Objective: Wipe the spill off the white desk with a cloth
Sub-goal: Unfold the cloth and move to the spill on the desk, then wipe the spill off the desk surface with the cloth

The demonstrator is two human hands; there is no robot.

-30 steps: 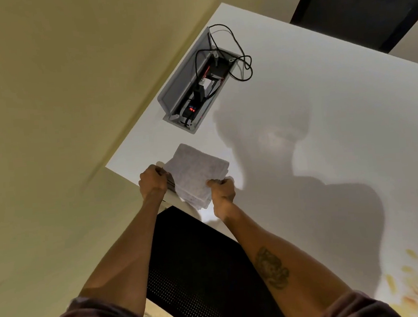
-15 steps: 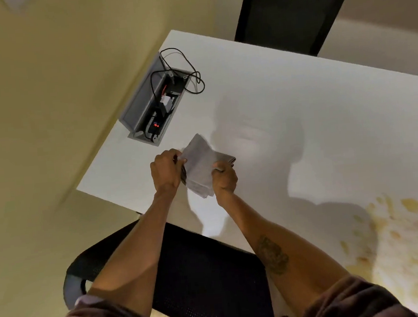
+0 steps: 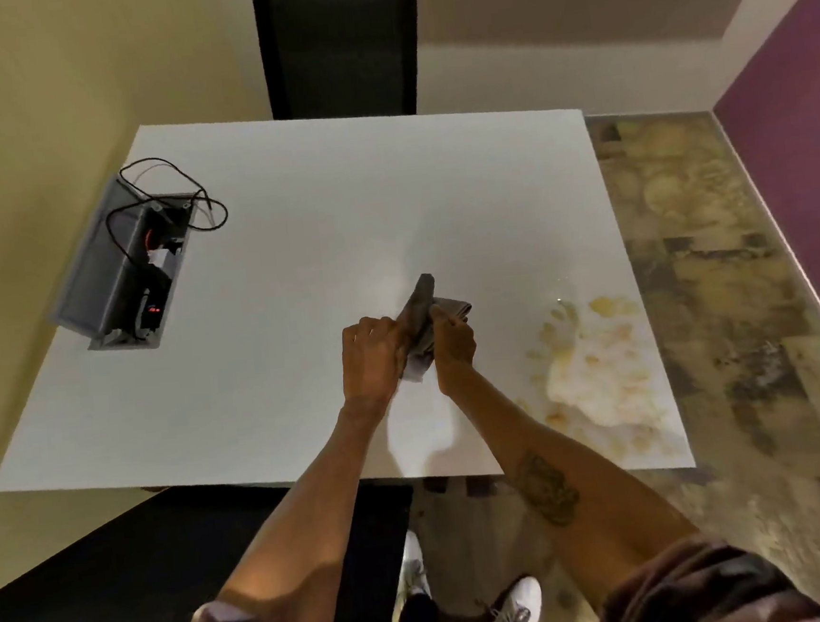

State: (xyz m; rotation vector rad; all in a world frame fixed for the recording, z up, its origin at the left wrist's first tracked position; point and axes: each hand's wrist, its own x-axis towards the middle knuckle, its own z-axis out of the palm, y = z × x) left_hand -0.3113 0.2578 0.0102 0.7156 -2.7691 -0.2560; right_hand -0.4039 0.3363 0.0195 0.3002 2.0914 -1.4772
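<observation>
A grey folded cloth (image 3: 420, 310) is held above the middle of the white desk (image 3: 294, 251). My left hand (image 3: 371, 358) grips its left side and my right hand (image 3: 453, 344) grips its right side, so the cloth is bunched up between them. A yellowish spill (image 3: 597, 373) with scattered drops covers the desk's near right corner, to the right of my right hand and apart from the cloth.
A grey cable box (image 3: 119, 266) with black wires stands open at the desk's left edge. A black chair (image 3: 337, 44) stands behind the far edge, another black chair (image 3: 138, 567) below the near edge. Patterned floor (image 3: 723, 283) lies right of the desk.
Both hands have carried the cloth from the desk's near left corner toward the middle, closer to the spill. The cloth is now more bunched up. The view has swung right.
</observation>
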